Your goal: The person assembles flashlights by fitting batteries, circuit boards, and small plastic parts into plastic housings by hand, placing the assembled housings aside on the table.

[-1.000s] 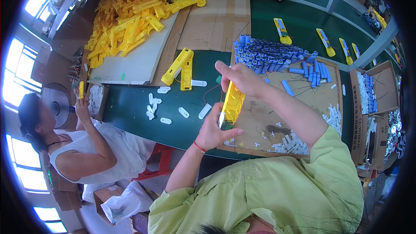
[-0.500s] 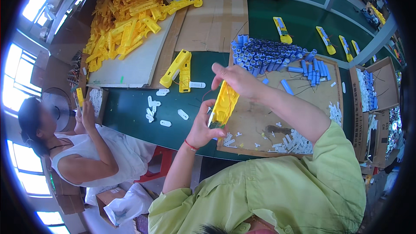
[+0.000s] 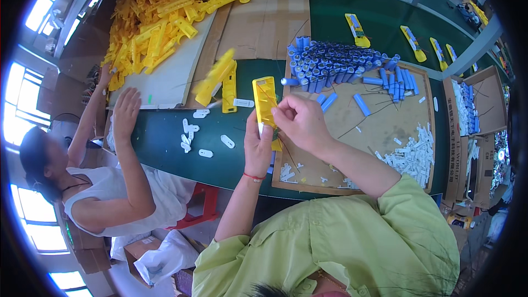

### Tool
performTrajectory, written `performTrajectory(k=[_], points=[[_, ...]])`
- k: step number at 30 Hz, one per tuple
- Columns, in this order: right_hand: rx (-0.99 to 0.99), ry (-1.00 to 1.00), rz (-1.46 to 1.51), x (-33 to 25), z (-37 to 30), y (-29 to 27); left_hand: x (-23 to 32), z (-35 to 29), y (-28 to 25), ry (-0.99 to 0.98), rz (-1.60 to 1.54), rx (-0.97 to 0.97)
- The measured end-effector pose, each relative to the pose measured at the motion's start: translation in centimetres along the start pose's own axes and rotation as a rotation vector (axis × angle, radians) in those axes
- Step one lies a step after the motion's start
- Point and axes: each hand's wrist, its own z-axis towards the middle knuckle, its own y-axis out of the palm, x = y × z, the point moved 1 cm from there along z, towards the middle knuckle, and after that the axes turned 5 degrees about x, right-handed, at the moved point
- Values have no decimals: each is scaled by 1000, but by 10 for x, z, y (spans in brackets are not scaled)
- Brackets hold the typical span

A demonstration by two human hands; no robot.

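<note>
My left hand (image 3: 258,144) grips a yellow plastic housing (image 3: 265,96) by its lower end, holding it upright above the table edge. The shell's hollow inner side shows, with a thin wire across it. My right hand (image 3: 301,124) has its fingers pinched together at the housing's lower right side; what they hold is hidden. To the left, a yellow half-shell (image 3: 229,91) stands beside another yellow shell (image 3: 213,78), which is smeared by motion. A white oblong cover (image 3: 243,103) lies at their right.
Blue cylindrical cells (image 3: 335,66) with wires crowd a cardboard-lined tray (image 3: 341,151), along with small white parts (image 3: 412,154). Left is a heap of yellow shells (image 3: 148,22). A co-worker's raised hand (image 3: 126,111) is near it. Filled housings (image 3: 357,30) lie at the back.
The housing has become more upright and moved left. My right hand has come down from its top to its lower side. The co-worker now reaches toward the yellow heap.
</note>
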Motion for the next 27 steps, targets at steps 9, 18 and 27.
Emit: performTrajectory(k=[9,18,27], points=[[23,-174,-206,21,-45,7,-7,2,8,-226,-143,47],[-65,-412,-839,107,-5,-71,-8,1,-9,-358,-219,56],[-246,-453,-932,123,-13,-72,-17,-6,2,-387,-233,-25]])
